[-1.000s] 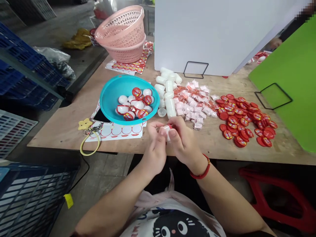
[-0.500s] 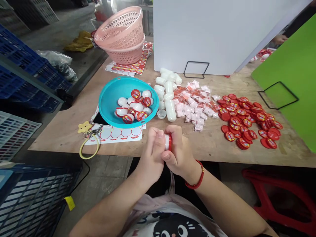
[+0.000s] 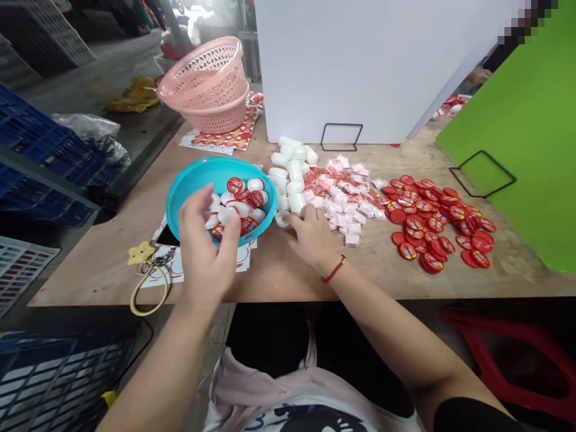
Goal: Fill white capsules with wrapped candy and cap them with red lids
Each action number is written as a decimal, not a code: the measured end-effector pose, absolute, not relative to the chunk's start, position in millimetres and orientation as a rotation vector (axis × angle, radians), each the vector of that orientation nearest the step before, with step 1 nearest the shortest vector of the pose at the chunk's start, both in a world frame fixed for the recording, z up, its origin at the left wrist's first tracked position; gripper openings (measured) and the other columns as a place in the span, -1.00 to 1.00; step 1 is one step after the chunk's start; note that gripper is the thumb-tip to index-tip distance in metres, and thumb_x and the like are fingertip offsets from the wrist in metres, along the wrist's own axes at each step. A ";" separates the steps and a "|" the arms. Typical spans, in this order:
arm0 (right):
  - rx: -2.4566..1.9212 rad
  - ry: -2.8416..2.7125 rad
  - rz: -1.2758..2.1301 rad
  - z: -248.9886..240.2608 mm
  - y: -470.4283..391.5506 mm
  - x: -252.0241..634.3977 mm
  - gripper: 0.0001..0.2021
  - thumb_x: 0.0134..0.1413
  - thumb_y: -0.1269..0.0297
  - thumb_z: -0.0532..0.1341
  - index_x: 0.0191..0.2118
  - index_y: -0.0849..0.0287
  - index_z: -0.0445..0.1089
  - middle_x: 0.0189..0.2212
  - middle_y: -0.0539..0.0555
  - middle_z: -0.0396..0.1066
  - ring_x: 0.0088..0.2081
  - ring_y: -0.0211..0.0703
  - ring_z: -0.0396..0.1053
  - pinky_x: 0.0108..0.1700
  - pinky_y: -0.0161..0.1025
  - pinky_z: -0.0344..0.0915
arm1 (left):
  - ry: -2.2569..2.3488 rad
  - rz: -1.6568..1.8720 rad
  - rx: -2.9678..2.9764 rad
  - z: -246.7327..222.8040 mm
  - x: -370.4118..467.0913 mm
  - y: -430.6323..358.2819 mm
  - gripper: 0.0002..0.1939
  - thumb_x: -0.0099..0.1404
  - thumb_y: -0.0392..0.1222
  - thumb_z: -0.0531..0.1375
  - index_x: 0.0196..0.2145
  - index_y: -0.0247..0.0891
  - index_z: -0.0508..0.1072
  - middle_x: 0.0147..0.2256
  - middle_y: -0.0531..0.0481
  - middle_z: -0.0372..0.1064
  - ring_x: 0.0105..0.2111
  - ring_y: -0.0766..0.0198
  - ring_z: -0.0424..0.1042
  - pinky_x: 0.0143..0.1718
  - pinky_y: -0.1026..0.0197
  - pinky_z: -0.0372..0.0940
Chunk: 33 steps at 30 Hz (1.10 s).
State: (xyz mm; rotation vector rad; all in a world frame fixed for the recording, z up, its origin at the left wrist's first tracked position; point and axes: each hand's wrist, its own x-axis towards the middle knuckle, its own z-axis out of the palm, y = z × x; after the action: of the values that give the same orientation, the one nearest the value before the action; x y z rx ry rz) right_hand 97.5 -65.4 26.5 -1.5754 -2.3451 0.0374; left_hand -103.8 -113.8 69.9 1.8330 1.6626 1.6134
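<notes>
Fingers apart and nothing between them, my left hand [image 3: 204,249] hangs over the near edge of the turquoise bowl [image 3: 180,180]. Inside the bowl lie several white cups with red lids [image 3: 236,185]. My right hand [image 3: 310,231] reaches to the small clear cup [image 3: 282,218] at the near end of the white cup stacks [image 3: 296,171]; its fingertips are at the cup, and whether they grip it is unclear. Small pink and red packets [image 3: 342,204] lie just beyond and right of that hand. Farther right is a spread of round red lids [image 3: 423,222].
Two pink baskets [image 3: 216,114] stand at the back left on printed sheets. A white panel [image 3: 360,66] and a green panel [image 3: 531,156] on wire stands border the back and right. A yellow ring keychain [image 3: 150,291] and a phone [image 3: 167,236] lie by the bowl.
My hands have parted. The red-and-white cup they held together is no longer in them. The left moved to the bowl, the right forward to the white cups. The view has shifted slightly.
</notes>
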 end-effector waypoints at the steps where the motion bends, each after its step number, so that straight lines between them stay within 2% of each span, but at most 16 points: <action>1: -1.580 -2.375 0.011 25.8 -60.5 93.4 -0.73 0.29 0.15 0.21 0.04 0.06 0.48 -0.08 0.25 0.26 -0.04 0.16 0.16 -0.08 -0.03 0.17 | 1.552 1.748 1.753 63.1 -91.1 -125.0 -0.55 0.38 -0.04 0.21 0.18 -0.08 0.29 0.15 -0.16 0.28 0.12 0.00 0.35 0.16 -0.06 0.28; 4: -1.586 -2.422 0.001 28.6 -54.4 90.0 -0.76 0.36 0.18 0.13 -0.07 0.08 0.53 -0.08 0.26 0.27 -0.02 0.17 0.13 -0.08 -0.01 0.16 | 1.323 1.816 1.569 39.1 -53.4 -161.5 -0.68 0.34 -0.08 0.28 0.02 -0.09 0.39 -0.11 -0.05 0.35 -0.13 0.17 0.40 0.00 0.09 0.35; 7: -1.444 -2.334 0.184 40.3 -71.1 102.6 -0.82 0.33 0.23 0.19 -0.15 0.10 0.55 -0.13 0.20 0.28 -0.05 0.09 0.17 -0.03 -0.02 0.20 | 1.207 1.516 1.009 18.2 -28.1 -188.3 -0.62 0.40 0.00 0.22 0.12 -0.04 0.31 -0.04 -0.06 0.35 -0.13 0.22 0.45 -0.05 0.12 0.39; 10: -1.118 -2.264 0.548 56.0 -102.6 123.9 -0.88 0.27 0.22 0.29 -0.25 0.09 0.56 -0.22 0.10 0.25 -0.13 -0.06 0.24 -0.06 -0.11 0.27 | 1.029 1.308 0.552 8.1 -17.4 -195.9 -0.55 0.41 0.12 0.17 0.18 0.00 0.27 0.10 -0.08 0.36 -0.01 0.19 0.48 0.05 0.06 0.39; 13: -0.920 -2.255 0.829 64.2 -124.0 142.1 -0.85 0.28 0.19 0.28 -0.27 0.12 0.52 -0.26 0.06 0.28 -0.21 -0.17 0.31 -0.13 -0.19 0.34 | 0.938 1.311 0.478 8.0 -12.0 -188.8 -0.64 0.37 0.04 0.27 0.07 -0.09 0.42 0.04 -0.04 0.44 0.00 0.24 0.46 0.06 0.18 0.36; 15: -0.919 -2.176 0.893 61.6 -123.0 152.6 -0.85 0.26 0.17 0.31 -0.19 0.13 0.48 -0.23 0.07 0.37 -0.18 -0.17 0.37 -0.10 -0.18 0.38 | 0.919 1.322 0.455 10.4 -7.7 -180.6 -0.70 0.34 -0.02 0.31 -0.02 -0.13 0.47 -0.03 -0.02 0.47 -0.09 0.29 0.48 -0.02 0.25 0.39; 18: -1.094 -1.979 0.803 48.9 -97.7 175.5 -0.68 0.18 0.13 0.36 -0.03 0.15 0.40 -0.18 0.10 0.47 -0.17 -0.14 0.44 -0.09 -0.14 0.42 | 0.899 1.312 0.410 12.6 -1.4 -168.4 -0.66 0.32 -0.02 0.33 -0.01 -0.12 0.45 -0.09 0.00 0.47 -0.19 0.32 0.52 -0.09 0.25 0.41; 22: -1.763 -1.770 0.266 32.4 -42.0 216.4 -0.76 0.18 0.33 0.22 -0.05 0.25 0.46 -0.18 0.20 0.53 -0.21 -0.09 0.47 -0.09 -0.11 0.40 | 0.915 1.309 0.541 6.7 2.7 -157.1 -0.59 0.28 -0.06 0.36 0.04 -0.10 0.41 -0.03 0.01 0.43 -0.11 0.27 0.52 0.03 0.16 0.38; 24: -1.926 -1.777 0.177 27.5 -16.9 230.1 -0.74 0.14 0.37 0.19 -0.07 0.27 0.51 -0.17 0.24 0.55 -0.17 -0.03 0.48 -0.05 -0.10 0.38 | 0.948 1.289 0.635 -0.2 3.3 -153.5 -0.60 0.29 -0.06 0.36 0.04 -0.12 0.41 -0.02 0.00 0.43 -0.07 0.26 0.48 0.07 0.16 0.35; 29: -2.140 -1.822 0.178 21.5 23.6 231.6 -0.75 0.17 0.22 0.23 -0.15 0.22 0.58 -0.19 0.22 0.59 -0.12 0.04 0.49 -0.06 -0.15 0.33 | 0.975 1.240 0.763 -15.4 4.8 -148.8 -0.57 0.28 -0.02 0.35 0.06 -0.13 0.41 -0.08 -0.02 0.47 -0.10 0.22 0.45 -0.02 0.18 0.35; 33: -2.304 -1.812 0.192 22.7 43.0 226.8 -0.70 0.06 0.11 0.35 -0.21 0.25 0.59 -0.25 0.25 0.59 -0.18 0.07 0.51 -0.17 -0.19 0.32 | 0.948 1.243 0.794 -16.5 5.4 -149.6 -0.59 0.27 -0.05 0.37 0.03 -0.12 0.43 -0.10 0.00 0.47 -0.14 0.27 0.45 -0.07 0.24 0.34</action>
State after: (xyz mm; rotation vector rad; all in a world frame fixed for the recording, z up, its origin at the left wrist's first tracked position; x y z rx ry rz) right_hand 226.8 43.0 22.7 -2.3044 -1.8121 0.1915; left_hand 5.4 -149.6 -16.5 0.7939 0.9484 1.2430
